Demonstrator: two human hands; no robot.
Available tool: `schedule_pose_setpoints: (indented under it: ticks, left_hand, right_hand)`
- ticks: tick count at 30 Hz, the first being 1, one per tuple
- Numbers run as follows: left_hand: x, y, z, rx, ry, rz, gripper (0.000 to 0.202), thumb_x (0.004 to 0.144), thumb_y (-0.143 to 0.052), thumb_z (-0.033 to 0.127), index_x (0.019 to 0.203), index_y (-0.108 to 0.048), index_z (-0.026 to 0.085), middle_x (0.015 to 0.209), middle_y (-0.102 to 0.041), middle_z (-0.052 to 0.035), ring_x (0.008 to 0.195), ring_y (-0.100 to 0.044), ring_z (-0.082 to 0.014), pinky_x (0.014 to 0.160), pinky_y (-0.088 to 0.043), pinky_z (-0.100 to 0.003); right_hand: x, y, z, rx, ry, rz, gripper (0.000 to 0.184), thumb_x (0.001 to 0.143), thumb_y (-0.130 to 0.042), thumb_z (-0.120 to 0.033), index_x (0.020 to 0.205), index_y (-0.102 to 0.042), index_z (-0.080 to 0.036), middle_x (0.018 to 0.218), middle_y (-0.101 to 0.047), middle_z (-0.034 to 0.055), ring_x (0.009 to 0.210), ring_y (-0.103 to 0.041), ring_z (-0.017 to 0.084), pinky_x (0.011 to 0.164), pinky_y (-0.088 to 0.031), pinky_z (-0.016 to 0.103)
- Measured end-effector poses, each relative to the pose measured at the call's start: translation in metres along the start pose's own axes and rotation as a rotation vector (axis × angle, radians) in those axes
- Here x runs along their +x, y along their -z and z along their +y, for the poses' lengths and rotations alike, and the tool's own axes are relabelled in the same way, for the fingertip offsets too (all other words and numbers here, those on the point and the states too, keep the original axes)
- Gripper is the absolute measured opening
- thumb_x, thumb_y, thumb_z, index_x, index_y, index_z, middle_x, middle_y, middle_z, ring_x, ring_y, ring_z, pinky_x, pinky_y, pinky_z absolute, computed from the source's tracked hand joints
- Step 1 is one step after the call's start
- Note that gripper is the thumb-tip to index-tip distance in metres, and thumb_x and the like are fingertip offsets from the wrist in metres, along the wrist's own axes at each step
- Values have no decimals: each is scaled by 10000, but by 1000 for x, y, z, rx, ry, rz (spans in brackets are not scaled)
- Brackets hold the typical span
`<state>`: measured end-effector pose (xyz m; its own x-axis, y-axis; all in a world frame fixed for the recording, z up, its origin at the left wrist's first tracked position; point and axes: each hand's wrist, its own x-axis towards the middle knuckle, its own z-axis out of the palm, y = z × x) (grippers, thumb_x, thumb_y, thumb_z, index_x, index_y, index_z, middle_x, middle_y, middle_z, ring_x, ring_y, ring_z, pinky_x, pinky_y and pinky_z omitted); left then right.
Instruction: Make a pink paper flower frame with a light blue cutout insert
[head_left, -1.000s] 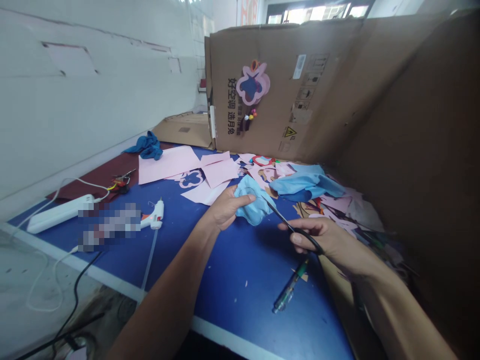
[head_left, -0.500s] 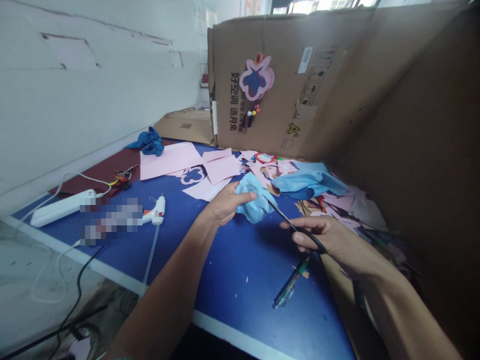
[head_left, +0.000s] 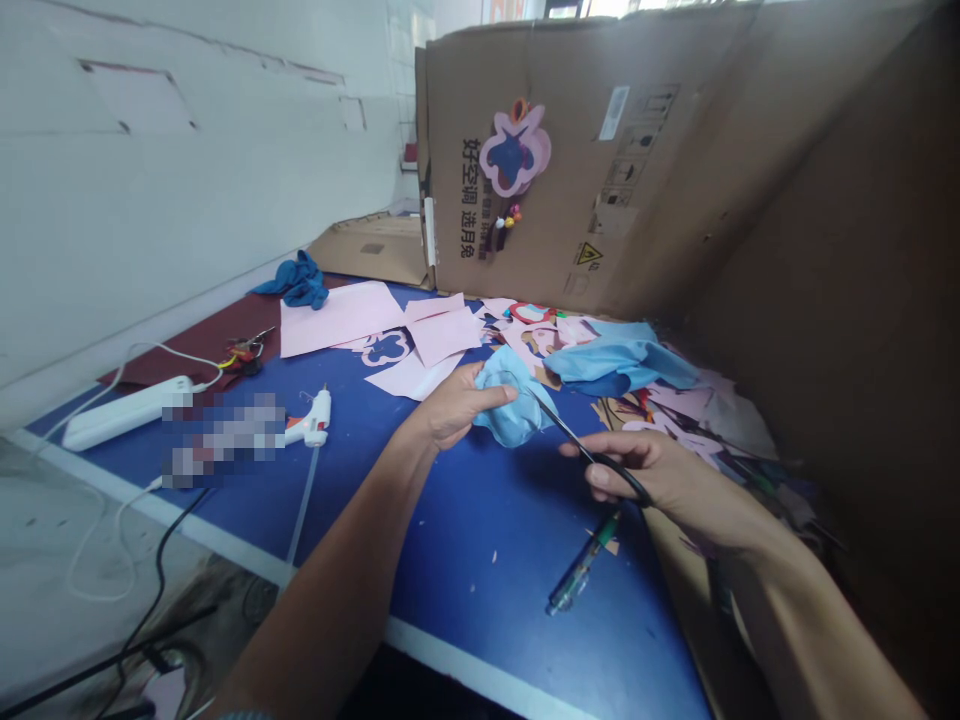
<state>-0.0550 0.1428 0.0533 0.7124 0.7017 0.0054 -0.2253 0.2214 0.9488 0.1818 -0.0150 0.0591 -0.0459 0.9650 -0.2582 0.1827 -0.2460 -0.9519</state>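
Note:
My left hand (head_left: 457,405) pinches a light blue piece of fabric (head_left: 517,415) above the blue table, thumb on top. A curved line shows on the cloth near the thumb. In my right hand (head_left: 637,470) is a pair of black-handled scissors (head_left: 574,440), its blades pointing up and left and reaching the fabric's right edge. Whether the blades are parted cannot be made out. Below my right hand lies a clear pen with a green part (head_left: 581,570). A larger light blue cloth (head_left: 626,360) is bunched up behind the scissors.
Pink paper sheets (head_left: 341,318) and a flower-shaped cutout (head_left: 386,347) lie on the table (head_left: 465,580). At left are a white glue gun (head_left: 319,415), a power strip (head_left: 127,413) and cords. A large cardboard box (head_left: 570,230) stands behind; paper scraps (head_left: 679,400) pile at right.
The fabric and scissors have shifted very slightly, the cloth's edge tilting a little to the right. Both hands keep their grip, and the camera view has moved a touch.

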Motion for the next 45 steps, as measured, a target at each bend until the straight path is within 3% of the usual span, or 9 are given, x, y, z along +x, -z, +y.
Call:
schedule_pose_setpoints:
  ticks: [11, 22, 45]
  left_hand:
    - [-1, 0, 1, 18, 5, -16, 442, 697, -965, 388, 954, -754, 96, 833, -771, -111, 650, -734, -194, 626, -601, -308]
    - [-1, 1, 2, 28, 31, -51, 398, 724, -952, 370, 928, -758, 89, 782, -776, -112, 647, -734, -187, 664, -598, -303]
    - [-3, 2, 3, 74, 58, -85, 364, 745, -911, 359, 937, -736, 104, 802, -791, -126, 626, -749, -202, 604, -598, -294]
  right_hand:
    - [-1, 2, -2, -81, 12, 8, 628, 777, -929, -618, 1255, -854, -217, 838, -746, 65, 751, -634, 189, 708, -571, 311]
    - [-3, 3, -7, -83, -19, 2, 616, 758, -937, -623, 1233, -864, -237, 805, -730, 44, 745, -614, 176, 695, -533, 286]
    - [-5, 3, -8, -109, -26, 8, 656, 732, -935, -644, 1224, -873, -215, 766, -702, 48, 710, -579, 178, 646, -497, 297]
